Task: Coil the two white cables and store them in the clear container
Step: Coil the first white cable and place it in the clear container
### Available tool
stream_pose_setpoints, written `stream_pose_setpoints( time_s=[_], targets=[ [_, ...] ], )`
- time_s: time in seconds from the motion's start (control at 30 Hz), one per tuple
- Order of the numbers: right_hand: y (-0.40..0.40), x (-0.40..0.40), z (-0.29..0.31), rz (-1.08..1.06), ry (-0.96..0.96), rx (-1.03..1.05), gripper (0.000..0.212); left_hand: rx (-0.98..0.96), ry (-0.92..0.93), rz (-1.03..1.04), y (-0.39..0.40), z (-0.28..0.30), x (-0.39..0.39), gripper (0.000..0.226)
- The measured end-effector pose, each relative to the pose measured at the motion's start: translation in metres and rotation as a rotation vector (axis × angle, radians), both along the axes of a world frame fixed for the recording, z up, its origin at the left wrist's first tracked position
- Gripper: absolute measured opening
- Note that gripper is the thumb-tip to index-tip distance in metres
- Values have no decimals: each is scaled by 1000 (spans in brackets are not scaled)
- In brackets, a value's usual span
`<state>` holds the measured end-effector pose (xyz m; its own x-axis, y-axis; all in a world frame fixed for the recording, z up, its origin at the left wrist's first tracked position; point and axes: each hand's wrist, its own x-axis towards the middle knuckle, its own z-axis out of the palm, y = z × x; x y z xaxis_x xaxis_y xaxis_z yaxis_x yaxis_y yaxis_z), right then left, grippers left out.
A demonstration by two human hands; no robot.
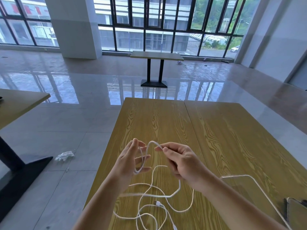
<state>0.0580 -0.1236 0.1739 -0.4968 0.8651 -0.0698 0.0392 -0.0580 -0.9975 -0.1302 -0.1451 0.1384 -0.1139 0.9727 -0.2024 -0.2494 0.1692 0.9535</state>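
A white cable point(152, 143) arches between my two hands above the wooden table point(216, 138). My left hand point(132, 161) has its fingers spread, with loops of that cable wound around them. My right hand point(180, 161) pinches the cable near its end. More white cable point(154, 198) lies tangled in loose loops on the table below my wrists, with a USB plug point(157, 203) showing. I cannot tell where one cable ends and the other begins. The clear container point(249, 180) stands at the right, partly behind my right forearm.
A dark phone-like object point(297, 211) lies at the table's lower right edge. A second table point(20, 102) stands to the left, a third point(156, 56) far ahead by the windows. A crumpled white scrap point(64, 156) lies on the tiled floor.
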Motion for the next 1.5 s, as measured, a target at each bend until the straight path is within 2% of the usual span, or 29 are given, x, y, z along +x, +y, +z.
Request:
stream_pose_setpoints(
  time_s=[0.13, 0.27, 0.37, 0.53, 0.7, 0.83, 1.07, 1.17, 1.3, 1.4, 1.5],
  targets=[
    [-8, -4, -2, 32, 19, 54, 30, 0, -91, 15, 2, 4, 6, 55],
    [-16, -5, -8, 67, -66, 203, 28, 51, -127, 35, 4, 7, 13, 48],
    [-22, -8, -13, 102, -164, 326, 26, 13, -200, 67, 6, 8, 16, 50],
    [-27, -18, -25, 27, -230, 466, 23, 2, -266, 31, 4, 4, 25, 50],
    [-31, -26, -31, -72, -229, 448, 16, 74, -180, 4, 0, 2, 30, 47],
    [-33, -31, -30, -93, -156, 402, 14, 145, -131, 34, 1, 3, 28, 23],
    [-34, -22, -35, -24, -154, 402, 14, 161, -203, 165, 8, 7, 14, 32],
    [-33, -12, -40, 116, -311, 409, 14, 142, -278, 204, 13, 9, 2, 32],
    [-25, 1, -35, 434, -488, 174, 19, 165, -324, 200, 19, 12, -6, 26],
    [-19, 8, -30, 682, -718, 190, 21, 167, -404, 171, 24, 18, -15, 20],
    [-14, 9, -30, 801, -873, 214, 20, 158, -430, 81, 28, 25, -24, 11]
  ],
)
